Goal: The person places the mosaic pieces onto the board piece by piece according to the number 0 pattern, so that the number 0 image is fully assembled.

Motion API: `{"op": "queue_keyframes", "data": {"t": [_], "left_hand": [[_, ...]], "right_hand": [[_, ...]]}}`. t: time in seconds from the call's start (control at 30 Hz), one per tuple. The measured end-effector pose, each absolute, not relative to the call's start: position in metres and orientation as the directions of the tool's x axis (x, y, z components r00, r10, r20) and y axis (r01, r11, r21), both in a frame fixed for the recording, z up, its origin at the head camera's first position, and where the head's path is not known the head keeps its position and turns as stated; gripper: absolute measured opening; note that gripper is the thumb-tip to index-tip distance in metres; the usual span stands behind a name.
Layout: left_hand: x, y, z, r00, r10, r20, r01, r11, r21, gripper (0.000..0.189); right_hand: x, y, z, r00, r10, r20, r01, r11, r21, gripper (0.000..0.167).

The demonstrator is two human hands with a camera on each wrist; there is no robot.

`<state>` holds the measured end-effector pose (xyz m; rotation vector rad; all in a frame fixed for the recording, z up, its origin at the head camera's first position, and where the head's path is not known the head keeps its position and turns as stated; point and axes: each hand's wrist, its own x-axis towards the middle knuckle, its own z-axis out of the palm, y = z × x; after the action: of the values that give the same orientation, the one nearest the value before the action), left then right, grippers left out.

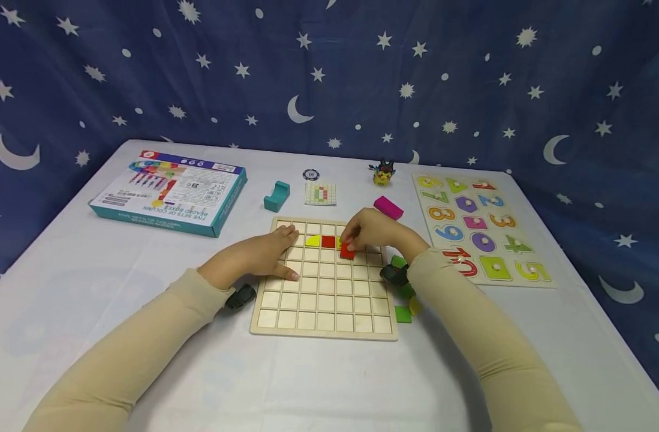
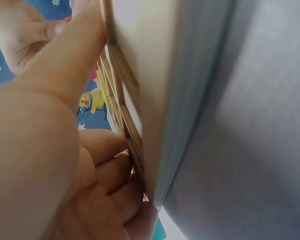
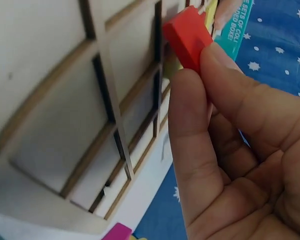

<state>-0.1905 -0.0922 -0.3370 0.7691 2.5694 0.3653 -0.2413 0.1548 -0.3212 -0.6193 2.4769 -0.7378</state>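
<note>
A wooden grid board point(image 1: 325, 305) lies on the table in front of the person. The left hand point(image 1: 253, 255) rests on its upper left side, with fingers and thumb spread in the head view. Between thumb and index finger, the right hand point(image 1: 373, 229) pinches a red square tile point(image 3: 186, 40), tilted over the upper part of the grid. A row near the top holds a yellow curved-edge tile point(image 1: 313, 241) and a red tile point(image 1: 328, 242) beside it. Further right in that row, a bit of yellow point(image 1: 339, 242) shows, mostly hidden behind the held tile.
Green tiles point(image 1: 403, 314) and a yellow one point(image 1: 415, 306) lie right of the board, partly under the right wrist. Behind the board are a pattern card point(image 1: 321, 194), a teal block point(image 1: 277, 197), a magenta block point(image 1: 388, 207) and a figurine point(image 1: 383, 173). A box point(image 1: 167, 192) and number puzzle point(image 1: 483, 228) flank them.
</note>
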Motion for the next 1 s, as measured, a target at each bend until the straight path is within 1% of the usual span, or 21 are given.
{"op": "queue_keyframes", "data": {"t": [0.27,0.6,0.8,1.0], "left_hand": [[-0.191,-0.093,-0.339,-0.751,0.576,-0.322,0.467,0.809,0.357,0.097],[-0.191,-0.092,-0.338,-0.749,0.575,-0.329,0.466,0.811,0.355,0.098],[-0.192,-0.092,-0.34,-0.748,0.577,-0.328,0.469,0.809,0.355,0.097],[-0.192,-0.093,-0.339,-0.75,0.575,-0.327,0.465,0.81,0.358,0.098]], "right_hand": [[-0.239,0.149,-0.326,-0.753,-0.575,-0.321,-0.323,0.747,-0.581,0.013],[-0.236,0.146,-0.33,-0.763,-0.558,-0.327,-0.306,0.757,-0.577,0.01],[-0.236,0.159,-0.327,-0.782,-0.553,-0.286,-0.326,0.755,-0.569,0.008],[-0.235,0.184,-0.322,-0.816,-0.503,-0.283,-0.266,0.763,-0.589,0.007]]}}
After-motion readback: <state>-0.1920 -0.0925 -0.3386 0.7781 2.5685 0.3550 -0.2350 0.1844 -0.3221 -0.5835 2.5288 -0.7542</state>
